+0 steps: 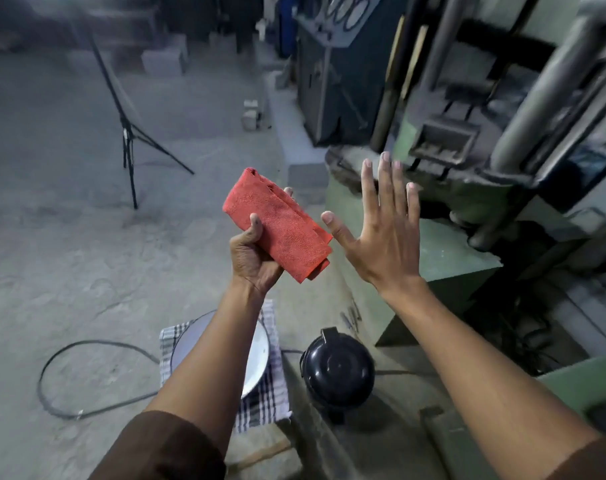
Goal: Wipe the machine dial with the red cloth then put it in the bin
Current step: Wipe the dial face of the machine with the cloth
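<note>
A big green machine (447,251) with grey steel columns stands just beyond the right hand (381,233), filling that whole side of the workshop. Farther off past it, up above the fingertips, sits a dark cabinet (325,88) with round dials (350,10) on its top panel, too blurred to read. Well out to the left of the left hand (256,258), a black tripod stand (128,133) rises from the dusty concrete floor (52,237). Below the left forearm lies a checked cloth (263,403) with a round white basin (258,355) on it, and a black cable (62,382) loops across the floor beside that. Under the gap between the two wrists sits a black domed container (338,372). The right hand is empty, flat and spread wide, palm turned away. The left hand is closed around the folded red cloth (277,223), thumb pressing across its near face, and the cloth's lower corner comes just beside the right thumb without touching it.
</note>
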Available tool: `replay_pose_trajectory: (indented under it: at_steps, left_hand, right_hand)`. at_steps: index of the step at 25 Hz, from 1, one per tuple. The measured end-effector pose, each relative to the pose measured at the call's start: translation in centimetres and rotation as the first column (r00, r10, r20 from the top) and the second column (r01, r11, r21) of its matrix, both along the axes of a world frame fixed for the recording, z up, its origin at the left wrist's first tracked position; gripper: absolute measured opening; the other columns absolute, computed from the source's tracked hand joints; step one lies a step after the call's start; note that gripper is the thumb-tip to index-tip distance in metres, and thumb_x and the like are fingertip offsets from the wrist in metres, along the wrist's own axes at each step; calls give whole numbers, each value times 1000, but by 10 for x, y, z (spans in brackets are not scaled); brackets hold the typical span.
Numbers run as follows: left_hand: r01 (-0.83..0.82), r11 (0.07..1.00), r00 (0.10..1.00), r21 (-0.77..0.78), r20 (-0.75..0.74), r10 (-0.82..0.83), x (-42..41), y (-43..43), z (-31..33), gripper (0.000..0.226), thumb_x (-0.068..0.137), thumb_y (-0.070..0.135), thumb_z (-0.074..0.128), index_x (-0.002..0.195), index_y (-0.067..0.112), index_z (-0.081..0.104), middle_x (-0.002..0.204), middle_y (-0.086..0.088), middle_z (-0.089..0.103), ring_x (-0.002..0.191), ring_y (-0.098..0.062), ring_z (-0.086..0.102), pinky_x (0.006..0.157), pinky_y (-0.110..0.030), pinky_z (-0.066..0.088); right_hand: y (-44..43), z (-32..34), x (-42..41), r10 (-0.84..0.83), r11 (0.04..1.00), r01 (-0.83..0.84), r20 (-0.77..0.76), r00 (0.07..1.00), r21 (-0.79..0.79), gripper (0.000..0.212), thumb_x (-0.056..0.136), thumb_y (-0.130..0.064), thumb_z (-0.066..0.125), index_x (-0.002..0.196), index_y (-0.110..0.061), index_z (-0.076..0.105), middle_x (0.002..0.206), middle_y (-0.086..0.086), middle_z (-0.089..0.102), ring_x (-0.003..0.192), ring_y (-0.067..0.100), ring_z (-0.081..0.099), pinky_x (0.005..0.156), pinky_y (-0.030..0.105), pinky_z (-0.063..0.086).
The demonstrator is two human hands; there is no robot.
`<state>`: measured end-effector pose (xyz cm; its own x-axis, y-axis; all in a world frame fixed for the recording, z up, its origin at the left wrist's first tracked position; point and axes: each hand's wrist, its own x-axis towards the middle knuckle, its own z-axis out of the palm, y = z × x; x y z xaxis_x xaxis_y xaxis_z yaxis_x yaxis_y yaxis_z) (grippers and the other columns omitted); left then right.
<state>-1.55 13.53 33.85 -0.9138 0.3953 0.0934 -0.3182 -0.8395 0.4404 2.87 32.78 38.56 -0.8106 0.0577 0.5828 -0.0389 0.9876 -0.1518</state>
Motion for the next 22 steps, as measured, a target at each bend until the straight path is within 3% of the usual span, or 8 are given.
replay_pose_trajectory:
  at_steps: [6,10,12,15,19,22]
  left_hand:
    - [115,991,983,72,-152,-103,29,99,113,122,65,31,94,162,3,25,167,-11,30,145,-32,38,127,-57,20]
    - [265,961,945,75,-218,-243,67,180,167,121,62,31,96,161,4,31,149,-12,51,136,-32,52,125,-59,26]
    - [322,944,926,75,-231,-298,90,221,188,120,59,31,97,159,3,37,144,-13,54,139,-34,47,125,-61,26]
    - [450,888,867,95,-286,-409,133,284,220,117,58,29,98,156,4,39,143,-14,52,142,-34,40,127,-59,21]
    - [585,799,784,143,-352,-511,196,362,256,114,60,26,98,155,4,40,136,-12,57,126,-29,55,128,-55,20]
    - [665,731,722,156,-387,-574,241,414,269,107,60,25,98,150,4,44,133,-13,60,122,-29,59,124,-54,31]
  right_hand:
    - [94,106,66,-169,982,180,-156,973,62,98,96,-80,28,166,-16,4,174,9,-3,161,24,-6,129,51,4]
    - [164,156,132,-286,943,319,-260,922,92,98,97,-79,28,166,-16,4,174,10,-3,161,25,-5,129,51,5]
    - [197,176,167,-336,919,380,-304,892,101,97,97,-79,30,166,-15,5,174,10,-3,161,25,-5,129,50,5]
    - [246,202,229,-437,860,500,-365,822,97,97,97,-80,26,166,-15,7,174,11,-1,161,25,-3,129,51,6]
    - [309,228,314,-541,762,639,-439,717,106,95,97,-79,26,166,-14,13,174,11,4,161,27,2,128,52,11]
    - [348,241,378,-595,707,700,-452,665,98,95,97,-79,26,166,-15,12,174,13,5,161,28,3,128,52,10]
